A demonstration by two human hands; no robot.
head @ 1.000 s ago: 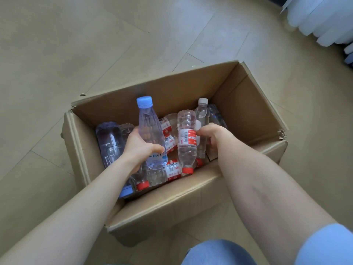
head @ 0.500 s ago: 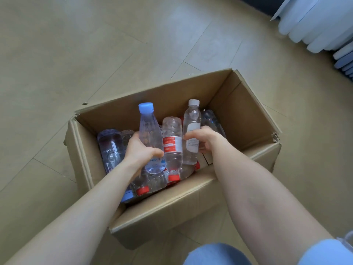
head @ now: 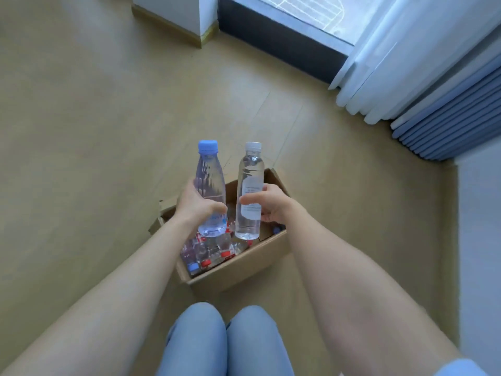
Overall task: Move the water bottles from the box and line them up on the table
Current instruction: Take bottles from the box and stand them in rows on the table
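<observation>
My left hand (head: 196, 203) grips a clear bottle with a blue cap (head: 210, 185), held upright above the open cardboard box (head: 244, 270). My right hand (head: 267, 203) holds a second clear bottle with a white cap and white label (head: 249, 191), also upright, right beside the first. Both bottles are lifted well clear of the box. Inside the box lie several more bottles with red caps and labels (head: 214, 251), partly hidden by my hands and the held bottles. No table is in view.
The box stands on a tan wood floor (head: 95, 145). White and blue curtains (head: 423, 85) hang at the right before a dark window sill (head: 279, 39). A white wall corner with skirting (head: 179, 20) is at the top. My knees in blue jeans (head: 225, 340) are below.
Both hands have lifted their bottles up out of the box. The view has risen and pulled back, so the box looks smaller and the window and curtains have come into sight.
</observation>
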